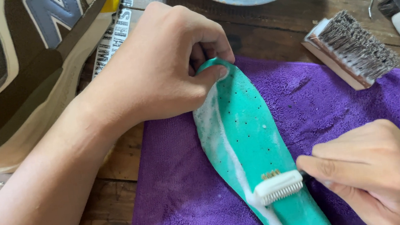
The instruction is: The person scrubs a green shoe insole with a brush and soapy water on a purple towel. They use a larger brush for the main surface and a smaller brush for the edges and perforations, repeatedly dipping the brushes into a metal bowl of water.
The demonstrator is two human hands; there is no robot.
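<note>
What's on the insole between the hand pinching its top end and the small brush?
In the head view, only the green insole itself: perforated surface with a streak of white foam along its left edge, running from the left hand down to the small white brush in the right hand.

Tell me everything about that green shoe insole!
The teal insole is long, thin and looks like foam, dotted with tiny holes. It lies on a purple towel, streaked with white soapy foam along one edge. The left hand pinches its far end, and a small white brush, held by the right hand, presses on it.
</note>
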